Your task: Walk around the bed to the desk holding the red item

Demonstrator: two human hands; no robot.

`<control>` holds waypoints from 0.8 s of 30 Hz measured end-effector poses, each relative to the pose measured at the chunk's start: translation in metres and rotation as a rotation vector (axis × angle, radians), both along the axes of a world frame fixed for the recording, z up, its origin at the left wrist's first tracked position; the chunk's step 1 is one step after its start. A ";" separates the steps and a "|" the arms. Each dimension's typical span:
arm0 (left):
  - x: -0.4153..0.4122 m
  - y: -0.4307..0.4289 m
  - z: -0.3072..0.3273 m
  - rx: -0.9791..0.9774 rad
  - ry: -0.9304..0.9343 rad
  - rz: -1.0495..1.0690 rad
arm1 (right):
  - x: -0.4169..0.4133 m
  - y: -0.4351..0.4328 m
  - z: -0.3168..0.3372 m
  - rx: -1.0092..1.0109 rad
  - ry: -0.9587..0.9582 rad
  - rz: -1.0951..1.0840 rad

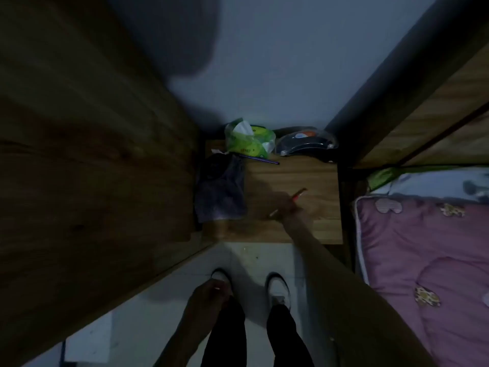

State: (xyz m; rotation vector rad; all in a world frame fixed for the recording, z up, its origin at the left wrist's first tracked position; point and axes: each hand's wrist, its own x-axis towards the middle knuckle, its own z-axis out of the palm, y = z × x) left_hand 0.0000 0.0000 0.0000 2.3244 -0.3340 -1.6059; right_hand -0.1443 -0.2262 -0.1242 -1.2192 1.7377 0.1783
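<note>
My right hand, mid-frame, pinches what looks like a red pen over the bench; blur suggests it could slip. Left hand, lower centre, hangs loosely curled, empty.

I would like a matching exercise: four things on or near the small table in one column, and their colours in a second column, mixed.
Things:
1. tissue pack
2. quilt
3. shoes
4. pen

Colours:
A. pink
B. purple
C. green
D. white

Pairs: 1-C, 2-A, 3-D, 4-B
</note>
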 end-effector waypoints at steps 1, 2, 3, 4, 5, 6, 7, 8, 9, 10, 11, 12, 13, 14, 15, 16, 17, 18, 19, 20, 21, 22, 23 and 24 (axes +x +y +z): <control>0.001 0.001 -0.008 -0.007 0.001 0.012 | 0.004 -0.004 -0.005 -0.013 0.010 -0.046; 0.003 -0.001 -0.011 -0.003 0.003 0.025 | 0.007 -0.007 -0.008 -0.032 0.057 -0.087; 0.005 -0.002 -0.015 -0.011 0.015 0.030 | 0.011 -0.012 -0.012 -0.043 0.093 -0.093; 0.007 -0.003 -0.016 -0.001 0.028 0.042 | 0.015 -0.015 -0.014 -0.044 0.125 -0.086; 0.008 -0.003 -0.020 -0.009 0.036 0.049 | 0.018 -0.018 -0.017 -0.048 0.149 -0.091; 0.008 -0.002 -0.021 -0.009 0.039 0.045 | 0.019 -0.021 -0.018 -0.048 0.182 -0.087; 0.009 -0.001 -0.023 -0.014 0.039 0.042 | 0.019 -0.023 -0.020 -0.044 0.203 -0.089; 0.010 -0.001 -0.024 -0.019 0.044 0.032 | 0.018 -0.023 -0.020 -0.042 0.210 -0.078; 0.010 0.001 -0.026 -0.024 0.050 0.020 | 0.018 -0.023 -0.020 -0.053 0.209 -0.053; 0.010 0.001 -0.027 -0.024 0.054 0.002 | 0.017 -0.022 -0.018 -0.063 0.189 -0.025; 0.010 0.002 -0.028 -0.031 0.055 -0.015 | 0.015 -0.021 -0.018 -0.071 0.156 0.009; 0.010 0.000 -0.026 -0.040 0.057 -0.027 | 0.013 -0.017 -0.015 -0.069 0.116 0.030; 0.009 0.000 -0.024 -0.055 0.060 -0.022 | 0.010 -0.014 -0.012 -0.061 0.077 0.041; 0.010 -0.002 -0.022 -0.067 0.060 -0.015 | 0.006 -0.008 -0.007 -0.049 0.029 0.016; 0.010 -0.002 -0.019 -0.077 0.055 -0.014 | 0.002 0.000 -0.001 -0.029 -0.027 -0.043; 0.011 -0.001 -0.017 -0.082 0.045 -0.024 | -0.003 0.009 0.006 -0.019 -0.070 -0.109; 0.011 0.000 -0.014 -0.089 0.041 -0.028 | -0.007 0.018 0.013 -0.024 -0.093 -0.149; 0.011 0.001 -0.010 -0.090 0.039 -0.026 | -0.013 0.028 0.023 -0.034 -0.084 -0.162; 0.011 0.002 -0.007 -0.090 0.041 -0.016 | -0.018 0.037 0.033 -0.041 -0.075 -0.176; 0.010 0.003 -0.001 -0.086 0.039 -0.012 | -0.022 0.045 0.044 -0.029 -0.078 -0.209; 0.009 0.004 0.006 -0.083 0.032 -0.014 | -0.027 0.053 0.054 0.003 -0.097 -0.244; 0.008 0.006 0.014 -0.083 0.021 -0.023 | -0.032 0.061 0.066 0.046 -0.111 -0.267; 0.007 0.007 0.023 -0.090 0.012 -0.029 | -0.038 0.069 0.077 0.091 -0.129 -0.283; 0.004 0.009 0.034 -0.098 0.009 -0.032 | -0.046 0.078 0.091 0.140 -0.150 -0.287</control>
